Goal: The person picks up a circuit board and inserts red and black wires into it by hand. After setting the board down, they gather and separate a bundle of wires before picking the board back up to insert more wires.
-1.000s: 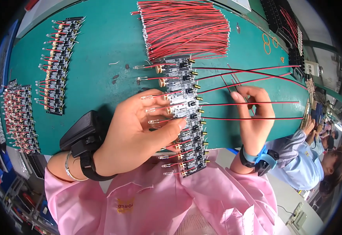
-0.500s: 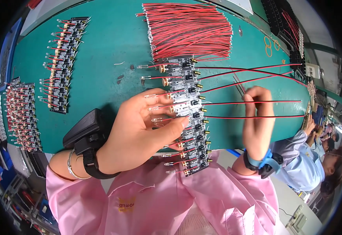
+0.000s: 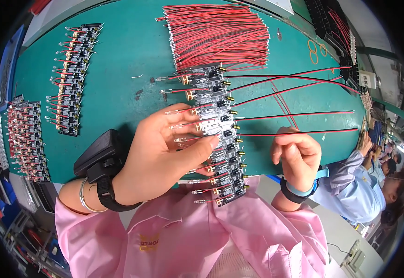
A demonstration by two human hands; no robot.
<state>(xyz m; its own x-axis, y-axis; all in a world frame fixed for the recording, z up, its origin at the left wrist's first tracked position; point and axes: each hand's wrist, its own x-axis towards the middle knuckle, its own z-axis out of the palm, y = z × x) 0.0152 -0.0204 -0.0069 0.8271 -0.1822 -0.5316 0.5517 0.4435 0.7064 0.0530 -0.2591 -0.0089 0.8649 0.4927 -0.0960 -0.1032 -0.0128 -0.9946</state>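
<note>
I am listing remotely: one circuit-board strip (image 3: 225,120), reaching past the counter's (image 3: 123,51) near edge, which the left hand (image 3: 158,150) is pinching; one right hand (image 3: 300,155), curling beside red-black leads (image 3: 262,135) — whether holding any, I cannot tell — where an accidental snag could be tugging them loose.

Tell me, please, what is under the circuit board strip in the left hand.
Under the circuit board strip, fingers of the left hand show along its left edge. Their tips and anything else directly beneath are covered.

Left hand (image 3: 158,155) gripping, thumb (image 3: 202,153) uppermost, right hand (image 3: 299,162) with fingers (image 3: 309,144) curled inward
</note>
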